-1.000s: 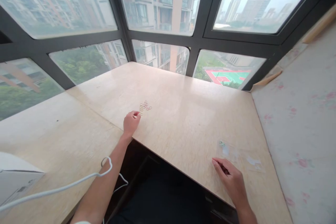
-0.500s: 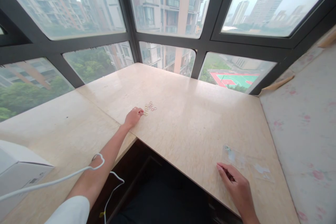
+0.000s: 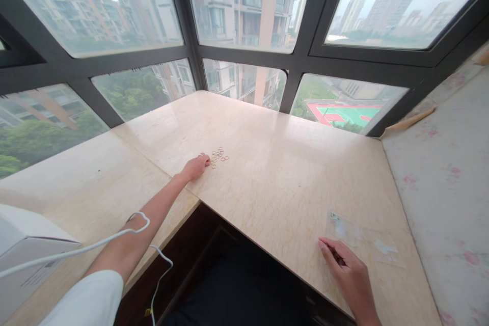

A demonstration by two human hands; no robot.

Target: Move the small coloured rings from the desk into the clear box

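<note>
Several small thin rings (image 3: pixel 219 154) in gold and pinkish tones lie in a loose cluster on the pale tabletop. Right at the cluster's left side is my left hand (image 3: pixel 196 167), its fingers pressed together; whether a ring is between them is too small to tell. My right hand (image 3: pixel 347 267) rests near the table's front edge, closed, with thumb and forefinger together and the other fingers curled under. Anything inside it is hidden. Just beyond and beside it lie clear plastic bags (image 3: pixel 346 229), one with a greenish print.
The marbled tabletop (image 3: pixel 267 173) bends left at a seam. A white box (image 3: pixel 34 249) stands at the left, and a white cable (image 3: pixel 84 247) crosses in front of my left forearm. Framed windows (image 3: pixel 244 58) border the back; a floral-papered wall (image 3: pixel 439 204) is at right.
My left hand has shifted very slightly, still beside the rings, and its forearm has moved a little left. My right hand keeps its closed shape. The view has turned slightly.
</note>
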